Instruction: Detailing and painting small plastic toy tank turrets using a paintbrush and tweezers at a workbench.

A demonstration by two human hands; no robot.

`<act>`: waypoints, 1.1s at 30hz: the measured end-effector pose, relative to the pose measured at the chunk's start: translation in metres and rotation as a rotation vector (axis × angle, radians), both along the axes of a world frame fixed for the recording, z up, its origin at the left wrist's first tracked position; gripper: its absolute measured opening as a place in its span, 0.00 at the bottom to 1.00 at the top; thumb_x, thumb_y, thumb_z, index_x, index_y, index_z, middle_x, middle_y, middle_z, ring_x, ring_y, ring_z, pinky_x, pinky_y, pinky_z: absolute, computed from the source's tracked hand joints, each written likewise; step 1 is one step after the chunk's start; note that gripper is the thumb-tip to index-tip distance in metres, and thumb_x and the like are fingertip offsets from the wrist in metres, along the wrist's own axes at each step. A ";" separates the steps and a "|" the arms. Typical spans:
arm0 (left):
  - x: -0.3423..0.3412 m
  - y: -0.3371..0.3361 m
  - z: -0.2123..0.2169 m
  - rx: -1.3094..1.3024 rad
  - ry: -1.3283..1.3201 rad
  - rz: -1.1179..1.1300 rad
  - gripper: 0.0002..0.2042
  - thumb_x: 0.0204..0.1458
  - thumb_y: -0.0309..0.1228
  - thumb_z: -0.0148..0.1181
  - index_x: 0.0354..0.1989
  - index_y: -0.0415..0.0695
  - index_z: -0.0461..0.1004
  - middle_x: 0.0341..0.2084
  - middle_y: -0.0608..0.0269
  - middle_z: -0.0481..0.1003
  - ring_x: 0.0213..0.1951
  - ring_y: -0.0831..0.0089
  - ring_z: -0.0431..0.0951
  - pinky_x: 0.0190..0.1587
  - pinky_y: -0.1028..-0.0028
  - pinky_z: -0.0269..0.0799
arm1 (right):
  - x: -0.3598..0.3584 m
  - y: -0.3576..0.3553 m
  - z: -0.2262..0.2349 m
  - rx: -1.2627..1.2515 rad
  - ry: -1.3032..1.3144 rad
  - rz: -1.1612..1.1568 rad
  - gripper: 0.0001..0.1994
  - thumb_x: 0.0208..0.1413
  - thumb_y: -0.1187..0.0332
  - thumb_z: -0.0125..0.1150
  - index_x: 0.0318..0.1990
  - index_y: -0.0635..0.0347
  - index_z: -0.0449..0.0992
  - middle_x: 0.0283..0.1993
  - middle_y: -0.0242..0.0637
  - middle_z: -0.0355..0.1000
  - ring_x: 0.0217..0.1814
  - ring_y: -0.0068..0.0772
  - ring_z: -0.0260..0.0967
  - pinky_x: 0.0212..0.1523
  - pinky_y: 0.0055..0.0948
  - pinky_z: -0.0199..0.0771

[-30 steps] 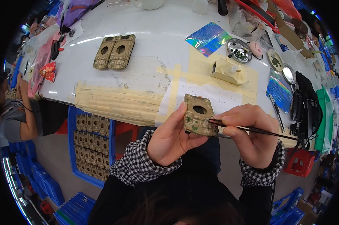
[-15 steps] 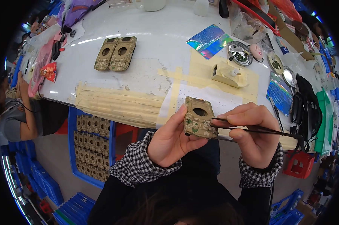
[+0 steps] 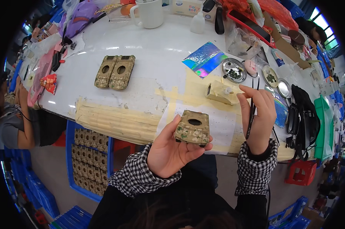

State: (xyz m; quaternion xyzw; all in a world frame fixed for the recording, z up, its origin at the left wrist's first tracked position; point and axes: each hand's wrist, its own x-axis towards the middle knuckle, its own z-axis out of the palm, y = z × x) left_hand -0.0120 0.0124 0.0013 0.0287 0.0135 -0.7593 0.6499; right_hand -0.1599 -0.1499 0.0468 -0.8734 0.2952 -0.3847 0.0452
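Observation:
My left hand (image 3: 170, 154) grips a camouflage-painted toy tank hull (image 3: 192, 129), tilted, with a round dark hole in its top. Dark slim tweezers (image 3: 251, 118) rest in my right hand (image 3: 259, 114), their two points upward. My right thumb and index finger are slightly apart beside a block wrapped in cream tape (image 3: 220, 93). A small pale nozzle (image 3: 228, 91) stands up from that block, close to the fingertips; whether they touch it I cannot tell. Two matching hulls (image 3: 121, 70) lie side by side on the table to the left.
Right of the block are a round metal tin (image 3: 234, 65) of small green pieces, another round dish (image 3: 270, 76) and an iridescent sheet (image 3: 205, 59). A white mug (image 3: 149, 14) stands at the back. Below the table's left edge, a blue crate (image 3: 70, 152) holds rows of similar hulls.
My right hand has moved up and away from the hull toward the tape-wrapped block, turning the tweezers upright. The hull in my left hand has shifted slightly down-left and tilted.

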 end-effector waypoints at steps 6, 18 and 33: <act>-0.002 -0.001 -0.001 0.092 0.073 0.001 0.29 0.63 0.48 0.29 0.59 0.34 0.55 0.46 0.33 0.67 0.46 0.52 0.74 0.45 0.67 0.78 | 0.008 -0.008 -0.009 0.028 -0.002 0.044 0.09 0.41 0.75 0.67 0.32 0.61 0.76 0.25 0.37 0.68 0.32 0.38 0.65 0.31 0.31 0.65; -0.006 -0.003 -0.002 0.117 0.074 -0.011 0.28 0.63 0.48 0.30 0.59 0.34 0.56 0.45 0.34 0.68 0.45 0.53 0.75 0.44 0.67 0.79 | 0.017 -0.011 -0.004 -0.057 0.014 0.090 0.07 0.41 0.74 0.67 0.29 0.61 0.75 0.26 0.38 0.67 0.32 0.39 0.65 0.31 0.33 0.65; -0.012 0.005 0.000 0.094 0.035 -0.017 0.28 0.62 0.49 0.31 0.59 0.35 0.56 0.45 0.35 0.69 0.44 0.53 0.76 0.44 0.68 0.79 | -0.004 0.044 0.018 0.393 -0.353 0.495 0.07 0.49 0.79 0.61 0.37 0.64 0.72 0.31 0.42 0.70 0.33 0.33 0.68 0.34 0.27 0.68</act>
